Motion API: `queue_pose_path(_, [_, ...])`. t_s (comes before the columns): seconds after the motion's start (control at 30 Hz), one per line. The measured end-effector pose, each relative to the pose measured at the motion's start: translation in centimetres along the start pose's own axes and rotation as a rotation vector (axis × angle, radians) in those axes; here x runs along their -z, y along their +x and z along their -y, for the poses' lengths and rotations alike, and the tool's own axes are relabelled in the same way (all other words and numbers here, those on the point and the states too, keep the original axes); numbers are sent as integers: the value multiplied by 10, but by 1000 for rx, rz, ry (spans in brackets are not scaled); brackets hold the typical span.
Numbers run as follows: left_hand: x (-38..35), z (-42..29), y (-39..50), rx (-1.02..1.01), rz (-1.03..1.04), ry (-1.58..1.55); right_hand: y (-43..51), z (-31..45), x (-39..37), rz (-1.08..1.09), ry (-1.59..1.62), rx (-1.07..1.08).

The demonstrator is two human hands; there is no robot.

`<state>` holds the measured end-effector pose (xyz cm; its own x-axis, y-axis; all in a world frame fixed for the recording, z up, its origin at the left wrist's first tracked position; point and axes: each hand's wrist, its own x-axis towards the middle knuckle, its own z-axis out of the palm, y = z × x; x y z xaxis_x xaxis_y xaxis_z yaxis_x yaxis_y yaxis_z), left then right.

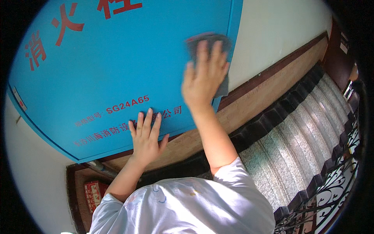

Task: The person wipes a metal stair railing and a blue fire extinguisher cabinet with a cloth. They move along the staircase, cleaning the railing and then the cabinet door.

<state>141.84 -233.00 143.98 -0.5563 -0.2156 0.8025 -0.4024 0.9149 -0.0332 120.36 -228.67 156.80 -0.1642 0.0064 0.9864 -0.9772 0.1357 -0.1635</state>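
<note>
A blue fire hydrant cabinet door point(117, 70) with red writing fills the upper left of the view. Near its right edge, my right hand point(204, 73) presses a dark grey cloth point(223, 44) to the surface, fingers spread over it; hand and cloth are slightly blurred. Part of the cloth hangs below the hand, past the palm. My left hand point(146, 137) rests with its fingers apart on the lower part of the door, covering some of the writing, and holds nothing.
Stone stairs point(286, 137) with dark edging run down the right side, beside a black wrought-iron railing point(330, 193). A pale wall point(271, 38) with a brown baseboard borders the cabinet. Below the cabinet are a pipe point(102, 169) and a red box point(93, 193) on the floor.
</note>
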Motion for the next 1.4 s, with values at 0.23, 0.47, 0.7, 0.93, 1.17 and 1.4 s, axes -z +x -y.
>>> queue_pose_path(0.23, [-10, 9, -1, -74, 0, 117, -2, 0, 7, 100, -90, 127])
queue_pose_path(0.47, [1, 12, -9, -63, -3, -97, 19, 45, -15, 120, -85, 101])
queue_pose_path(0.7, [47, 52, -46, 33, -442, -310, -30, 128, -19, 240, 179, 475])
queue_pose_path(0.93, [85, 93, -72, 109, -447, -200, 20, 162, -46, 51, 14, 165])
queue_pose_path(1.17, [129, 137, -110, 200, -503, -73, -73, 264, -55, 365, 286, 647])
queue_pose_path(1.4, [157, 177, -137, 291, -524, -159, -10, 307, -84, 144, 195, 389])
